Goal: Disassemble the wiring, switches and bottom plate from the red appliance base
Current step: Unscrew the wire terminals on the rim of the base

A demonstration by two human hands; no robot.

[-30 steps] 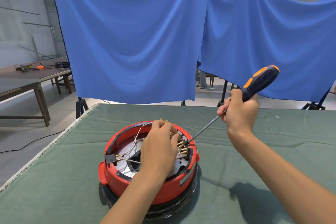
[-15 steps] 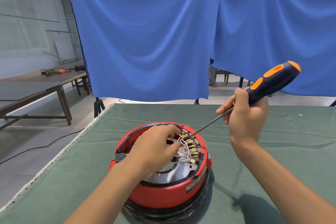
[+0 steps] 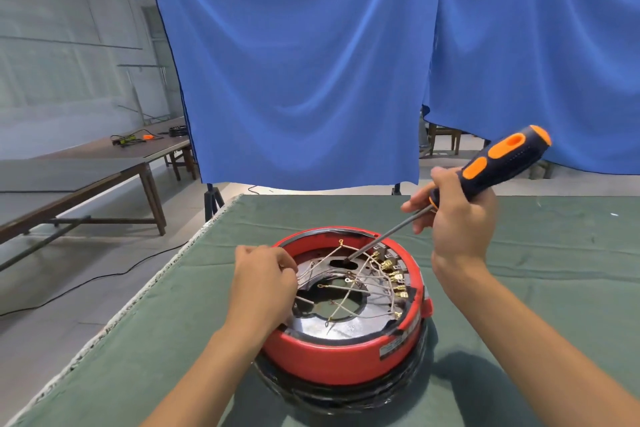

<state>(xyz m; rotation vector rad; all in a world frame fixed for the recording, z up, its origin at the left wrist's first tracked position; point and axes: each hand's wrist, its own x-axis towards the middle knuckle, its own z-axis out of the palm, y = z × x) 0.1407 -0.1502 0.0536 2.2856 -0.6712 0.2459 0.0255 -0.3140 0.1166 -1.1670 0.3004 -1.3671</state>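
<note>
Red appliance base (image 3: 346,354) sits bottom-up, metal plate (image 3: 346,328) showing, pale wires (image 3: 360,282) crisscrossing; left hand (image 3: 263,282) pinches wires, right hand (image 3: 457,218) grips the screwdriver (image 3: 498,163).

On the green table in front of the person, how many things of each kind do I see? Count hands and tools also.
Hands: 2, left hand and right hand
Screwdrivers: 1, screwdriver held in the right hand
Appliance bases: 1, red appliance base
Total: 4
</note>
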